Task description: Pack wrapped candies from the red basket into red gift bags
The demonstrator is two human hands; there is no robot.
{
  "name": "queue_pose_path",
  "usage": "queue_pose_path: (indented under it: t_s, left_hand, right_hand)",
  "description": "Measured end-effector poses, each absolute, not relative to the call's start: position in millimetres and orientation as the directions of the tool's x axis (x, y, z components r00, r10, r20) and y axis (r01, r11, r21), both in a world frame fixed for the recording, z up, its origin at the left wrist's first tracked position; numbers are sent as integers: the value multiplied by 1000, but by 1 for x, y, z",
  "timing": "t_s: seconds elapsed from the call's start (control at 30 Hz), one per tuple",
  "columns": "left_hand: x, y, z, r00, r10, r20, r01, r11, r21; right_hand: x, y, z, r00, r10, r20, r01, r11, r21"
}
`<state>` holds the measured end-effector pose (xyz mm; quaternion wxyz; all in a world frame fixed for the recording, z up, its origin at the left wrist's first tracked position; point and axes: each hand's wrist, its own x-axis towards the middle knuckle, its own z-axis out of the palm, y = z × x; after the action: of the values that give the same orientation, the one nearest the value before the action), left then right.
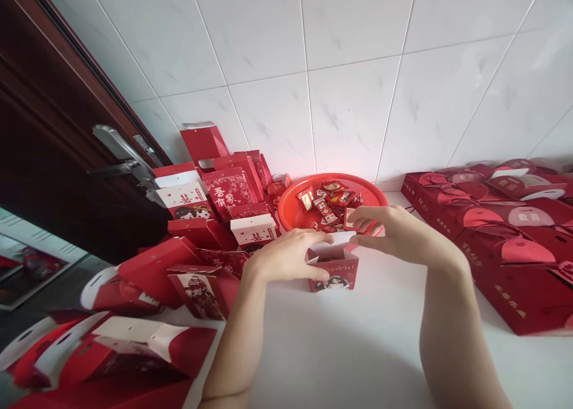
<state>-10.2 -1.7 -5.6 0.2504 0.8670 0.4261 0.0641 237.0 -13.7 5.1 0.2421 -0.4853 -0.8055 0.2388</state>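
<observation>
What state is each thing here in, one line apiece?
Small box: upright, top open
Left hand: gripping the small box
Right hand: at box top, grip unclear
Basket: holding wrapped sweets
Left boxes: piled together, some open
Right boxes: tied, apparently closed
Door: open or shut unclear

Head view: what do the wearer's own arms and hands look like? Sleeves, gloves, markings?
Left hand and right hand: bare, no gloves. Left forearm and right forearm: uncovered as far as they show, no sleeves in view. No watch, bracelet, cables or printed markings visible. No rings seen, though parts of both hands are hidden.
</observation>
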Motion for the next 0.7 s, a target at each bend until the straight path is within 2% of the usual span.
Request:
queue_pose_path:
  t_s: [0.1, 0.17, 0.23, 0.33, 0.4, 0.5, 0.7]
  left_hand:
    - [-6, 3, -9, 660, 750, -41, 670, -563, 485]
    - [-4, 5, -8, 681, 732, 29, 608, -587, 535]
    - [-4, 6, -5, 652, 741, 163, 524, -595, 609]
    - [-5, 5, -3, 419, 806, 418, 383, -575, 723]
    - [-4, 6, -3, 213, 832, 512, 285, -554, 782]
    - [1, 6, -6, 31, 845, 534, 191, -530, 826]
    - [-3, 9, -2, -21, 894, 447, 36, -446, 894]
  right_hand:
    - [240, -9, 3, -417, 890, 182, 660, 435, -613]
    - [242, -7, 4, -426, 883, 199, 626, 446, -639]
    - [244, -5, 5, -414, 884, 218, 575, 439, -691]
    - [243, -2, 4, -435, 873, 223, 432, 419, -799]
    - [236, 0, 2, -501, 836, 224, 286, 404, -869]
    - [222, 5, -3, -494, 836, 239, 140, 347, -927]
    - [220, 10, -6, -249, 948, 200, -36, 197, -980]
